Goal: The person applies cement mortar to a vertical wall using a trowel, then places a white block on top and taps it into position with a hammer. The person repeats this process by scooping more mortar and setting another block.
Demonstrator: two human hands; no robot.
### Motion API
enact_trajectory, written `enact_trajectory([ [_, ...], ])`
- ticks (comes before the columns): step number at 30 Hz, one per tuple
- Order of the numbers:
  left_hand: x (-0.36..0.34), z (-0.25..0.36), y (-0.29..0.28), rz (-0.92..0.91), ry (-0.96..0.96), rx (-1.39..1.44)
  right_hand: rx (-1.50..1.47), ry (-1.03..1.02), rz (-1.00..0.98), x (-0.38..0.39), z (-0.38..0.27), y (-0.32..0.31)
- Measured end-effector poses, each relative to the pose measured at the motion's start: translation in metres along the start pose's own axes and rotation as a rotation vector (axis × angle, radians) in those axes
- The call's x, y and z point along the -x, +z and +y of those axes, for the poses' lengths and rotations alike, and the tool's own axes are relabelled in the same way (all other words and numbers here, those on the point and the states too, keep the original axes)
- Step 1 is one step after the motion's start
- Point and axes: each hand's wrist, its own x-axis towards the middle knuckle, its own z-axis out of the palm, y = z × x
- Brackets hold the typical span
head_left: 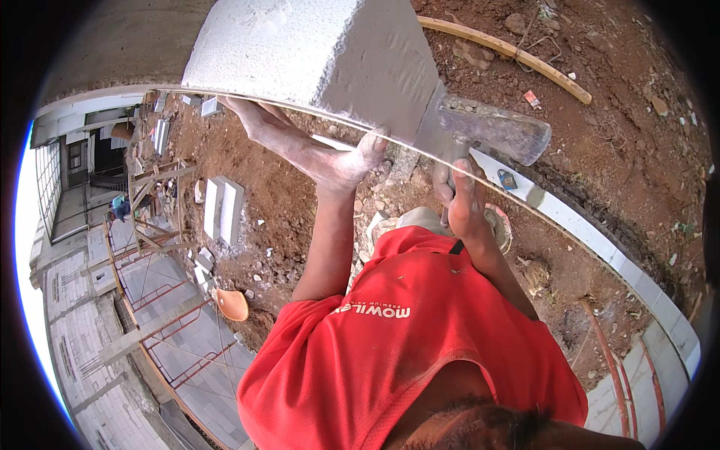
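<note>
A large white block (277,49) with a grey, mortar-smeared end sits on the wall at the top. My left hand (330,157), pale with dust, lies against its near lower edge, thumb and fingers spread wide. Its fingertips are partly hidden at that edge. To the right, my right hand (466,196) is closed round the handle of a hammer (499,131). The tool's broad, dusty head is level with the block's grey end, over the wall. Grey mortar (433,135) shows between the block and the head. A thin line runs along the wall's near edge.
The white wall top (585,229) curves away right, with a small blue object (507,178) on it. Beyond lie brown soil and a wooden strip (510,51). Below left are white blocks (223,210), an orange bowl (232,305) and scaffolding (161,172). A bucket (498,226) stands near my right arm.
</note>
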Motion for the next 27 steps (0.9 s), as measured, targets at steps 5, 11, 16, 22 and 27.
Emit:
enact_trajectory([
  [5, -0.009, 0.019, -0.003, -0.003, 0.0, -0.018, -0.103, 0.036, 0.053, 0.005, 0.017, 0.002],
  [11, -0.014, 0.019, -0.001, -0.035, -0.008, -0.001, 0.098, 0.07, 0.091, -0.004, 0.011, 0.008],
  [16, -0.017, 0.02, -0.004, -0.059, 0.043, -0.021, -0.131, 0.018, 0.117, 0.01, 0.026, 0.004],
  [22, -0.011, 0.015, -0.012, -0.069, -0.018, -0.055, 0.068, -0.034, 0.125, 0.003, 0.028, 0.012],
  [27, -0.01, 0.015, -0.008, -0.051, -0.052, -0.045, 0.043, -0.043, 0.086, 0.004, 0.032, 0.013],
])
